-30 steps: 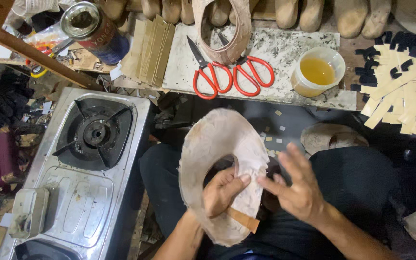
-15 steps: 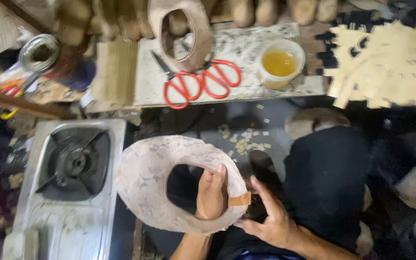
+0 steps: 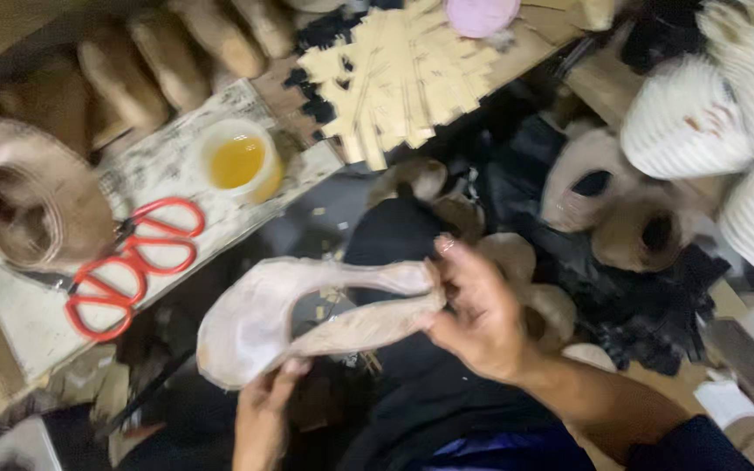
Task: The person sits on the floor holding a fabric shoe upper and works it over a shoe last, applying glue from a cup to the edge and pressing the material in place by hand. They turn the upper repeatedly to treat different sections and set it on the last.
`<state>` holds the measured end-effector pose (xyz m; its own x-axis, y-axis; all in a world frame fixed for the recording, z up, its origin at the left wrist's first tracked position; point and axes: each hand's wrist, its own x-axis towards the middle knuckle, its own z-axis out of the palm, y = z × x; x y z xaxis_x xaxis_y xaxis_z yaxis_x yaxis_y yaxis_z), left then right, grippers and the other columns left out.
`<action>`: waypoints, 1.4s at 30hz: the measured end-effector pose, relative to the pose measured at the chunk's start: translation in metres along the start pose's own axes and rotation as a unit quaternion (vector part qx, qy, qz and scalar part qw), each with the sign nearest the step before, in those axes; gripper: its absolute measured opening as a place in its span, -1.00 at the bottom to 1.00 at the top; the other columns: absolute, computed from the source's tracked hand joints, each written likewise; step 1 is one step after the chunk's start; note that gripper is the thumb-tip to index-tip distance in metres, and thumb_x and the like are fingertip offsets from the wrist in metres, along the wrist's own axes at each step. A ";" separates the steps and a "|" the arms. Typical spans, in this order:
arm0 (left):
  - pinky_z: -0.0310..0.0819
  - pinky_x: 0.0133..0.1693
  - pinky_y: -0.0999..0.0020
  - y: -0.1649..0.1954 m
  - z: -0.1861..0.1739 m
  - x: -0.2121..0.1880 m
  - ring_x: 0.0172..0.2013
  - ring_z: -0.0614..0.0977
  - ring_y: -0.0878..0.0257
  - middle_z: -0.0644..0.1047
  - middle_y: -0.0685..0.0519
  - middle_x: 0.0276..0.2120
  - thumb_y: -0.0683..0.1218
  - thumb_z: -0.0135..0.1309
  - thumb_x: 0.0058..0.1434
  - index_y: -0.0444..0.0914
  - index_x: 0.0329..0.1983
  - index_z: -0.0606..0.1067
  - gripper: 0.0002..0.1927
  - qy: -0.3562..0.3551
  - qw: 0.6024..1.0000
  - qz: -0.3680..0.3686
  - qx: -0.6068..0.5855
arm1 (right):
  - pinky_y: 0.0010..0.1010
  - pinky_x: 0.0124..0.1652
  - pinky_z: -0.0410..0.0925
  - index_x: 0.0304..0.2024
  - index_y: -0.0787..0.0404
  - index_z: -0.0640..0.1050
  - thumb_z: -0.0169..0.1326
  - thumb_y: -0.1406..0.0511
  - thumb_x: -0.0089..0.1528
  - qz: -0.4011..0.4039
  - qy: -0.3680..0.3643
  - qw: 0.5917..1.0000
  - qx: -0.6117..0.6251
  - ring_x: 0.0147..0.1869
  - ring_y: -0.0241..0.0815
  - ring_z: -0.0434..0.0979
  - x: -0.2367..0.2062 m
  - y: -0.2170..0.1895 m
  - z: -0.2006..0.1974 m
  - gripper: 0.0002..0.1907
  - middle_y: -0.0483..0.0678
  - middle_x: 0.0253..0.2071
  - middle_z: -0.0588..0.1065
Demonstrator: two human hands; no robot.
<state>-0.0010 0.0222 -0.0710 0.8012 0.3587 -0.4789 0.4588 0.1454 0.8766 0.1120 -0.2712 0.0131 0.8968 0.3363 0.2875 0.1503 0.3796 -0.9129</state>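
Two hands: both yours, on one beige shoe upper (image 3: 307, 318)
Right hand (image 3: 482, 314): pinches its narrow back end
Left hand (image 3: 263, 414): fingertips grip the wide lower edge
Upper: held over your lap
Nearby: red scissors (image 3: 128, 266), yellow glue cup (image 3: 237, 161) on the board (image 3: 37, 323)

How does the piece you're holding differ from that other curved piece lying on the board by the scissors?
The held shoe upper is paler and pinkish, pressed nearly flat between the left hand and right hand. The lying shoe upper is browner, untouched, with its opening gaping. Both are soft curved horseshoe shapes.
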 end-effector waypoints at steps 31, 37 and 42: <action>0.51 -0.07 0.02 -0.022 0.016 0.023 -0.28 0.58 0.06 0.53 -0.14 -0.40 -0.05 -0.09 0.47 -0.33 -0.37 0.38 -0.68 0.012 0.996 0.037 -0.083 | -0.24 -0.04 0.46 0.37 0.22 0.37 0.36 0.05 0.02 0.430 0.226 0.740 -0.466 -0.02 0.02 0.61 -0.036 0.007 -0.200 -0.08 0.24 0.08 0.53; 0.50 -0.06 0.04 -0.027 0.012 0.025 -0.22 0.62 0.02 0.60 -0.17 -0.30 -0.10 -0.10 0.36 -0.37 -0.21 0.44 -0.78 -0.013 0.991 -0.020 -0.131 | -0.16 0.07 0.45 0.35 0.21 0.41 0.26 -0.01 0.05 0.498 0.215 0.692 -0.476 0.07 0.15 0.65 0.004 0.046 -0.206 -0.12 0.22 0.11 0.57; 0.46 -0.06 0.08 -0.042 0.007 0.021 -0.26 0.57 0.01 0.66 -0.24 -0.30 -0.04 -0.01 0.51 -0.45 -0.33 0.48 -0.61 0.010 0.997 0.052 0.061 | 0.01 0.12 0.32 0.29 0.33 0.37 0.10 -0.16 0.26 0.402 0.202 0.662 -0.600 0.20 0.33 0.45 0.009 0.063 -0.215 -0.18 0.31 0.19 0.44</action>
<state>-0.0009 0.0177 -0.1186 0.8393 0.3844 -0.3844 0.4189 -0.0066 0.9080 0.2194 -0.4298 -0.1039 0.8897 -0.3350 -0.3102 -0.4372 -0.8211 -0.3669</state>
